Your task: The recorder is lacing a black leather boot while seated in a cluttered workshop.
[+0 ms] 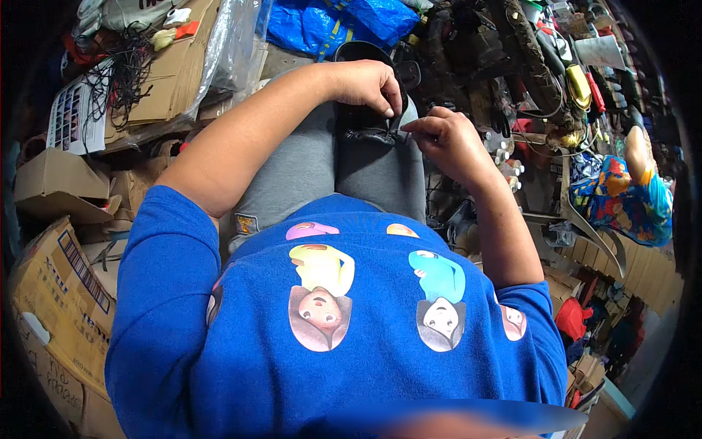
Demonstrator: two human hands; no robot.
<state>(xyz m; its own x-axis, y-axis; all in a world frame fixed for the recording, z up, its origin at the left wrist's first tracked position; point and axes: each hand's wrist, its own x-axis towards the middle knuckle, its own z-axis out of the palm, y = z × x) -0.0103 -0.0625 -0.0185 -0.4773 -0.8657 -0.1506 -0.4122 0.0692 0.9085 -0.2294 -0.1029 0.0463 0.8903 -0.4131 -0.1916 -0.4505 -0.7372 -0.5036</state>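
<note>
A black, partly shiny item (371,137) lies on my grey-trousered thigh near the knee; it looks like a shoe, but my hands hide part of it. From the upper left my left hand (371,88) reaches over it, fingers bent down and pinched close to its upper edge. My right hand (447,137) is at its right side, thumb and forefinger pressed together beside a greyish flap (406,110). Anything between the fingertips of either hand is too small to make out.
Blue plastic bags (344,25) lie beyond my knees. Flattened cardboard (172,69) with tangled black cord (131,80) is at the left, above an open carton (62,183). Cluttered tools and a white cup (599,53) fill the right. Another person in colourful clothing (621,197) sits there.
</note>
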